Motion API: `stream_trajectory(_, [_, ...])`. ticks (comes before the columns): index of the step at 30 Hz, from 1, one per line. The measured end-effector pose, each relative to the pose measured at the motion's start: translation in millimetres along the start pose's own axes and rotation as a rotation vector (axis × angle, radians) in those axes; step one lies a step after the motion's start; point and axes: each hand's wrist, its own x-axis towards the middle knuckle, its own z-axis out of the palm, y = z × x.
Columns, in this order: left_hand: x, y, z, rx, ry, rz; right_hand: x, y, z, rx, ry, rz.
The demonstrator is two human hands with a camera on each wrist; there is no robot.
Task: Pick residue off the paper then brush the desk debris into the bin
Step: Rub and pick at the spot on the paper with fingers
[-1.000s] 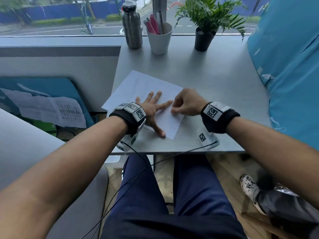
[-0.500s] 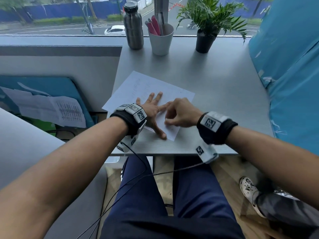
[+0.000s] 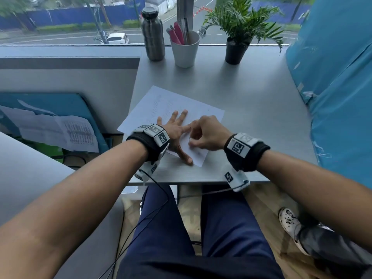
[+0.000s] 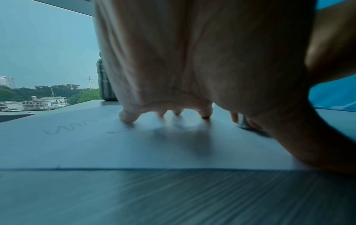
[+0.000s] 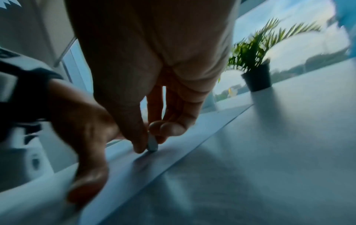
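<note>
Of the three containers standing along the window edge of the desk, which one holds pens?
The white cup, standing between the steel bottle and the black plant pot; pink and grey pens stick out of it, while the bottle is capped and the pot holds a green plant.

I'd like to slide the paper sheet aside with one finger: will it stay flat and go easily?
Likely light and floppy: the paper lies thin and flat on the desk. It would probably skid easily, perhaps why the left hand presses it down.

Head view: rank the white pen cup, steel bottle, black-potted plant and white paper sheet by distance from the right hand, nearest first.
1. White paper sheet: directly under the right hand.
2. White pen cup: far edge, straight ahead.
3. Ribbed steel bottle, ahead-left, and black-potted green plant, ahead-right: too close to call.
</note>
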Motion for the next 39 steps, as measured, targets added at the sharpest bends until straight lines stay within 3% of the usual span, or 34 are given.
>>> stream_trajectory(2, [0,-1,0,-0.003,0.003,0.001,5,6,-6,-0.002,-0.012,0.025])
stream_trajectory(5, [-1,0,0,-0.022,0.005,-0.007,14,19,-20,0.012,0.107,0.101])
stream_trajectory(10, [-2,-1,-1,-0.031,0.009,-0.01,2,6,-6,0.012,-0.005,0.026])
stream_trajectory(15, [0,-8,2,-0.06,0.012,0.029,17,32,-25,0.015,0.116,0.141])
stream_trajectory(20, [0,-32,-11,-0.113,0.024,0.112,21,24,-26,-0.018,0.061,0.126])
stream_trajectory(26, [4,-30,-15,-0.048,0.029,0.022,26,10,-16,-0.001,0.138,0.087])
stream_trajectory(31, [9,-34,-14,-0.01,0.007,0.008,3,-16,4,-0.038,-0.081,-0.079])
stream_trajectory(36, [7,-35,-14,-0.036,0.003,0.017,37,15,-27,-0.023,0.138,0.08])
stream_trajectory(39, [9,-37,-13,-0.042,-0.014,0.024,16,-6,-6,-0.023,0.008,-0.028])
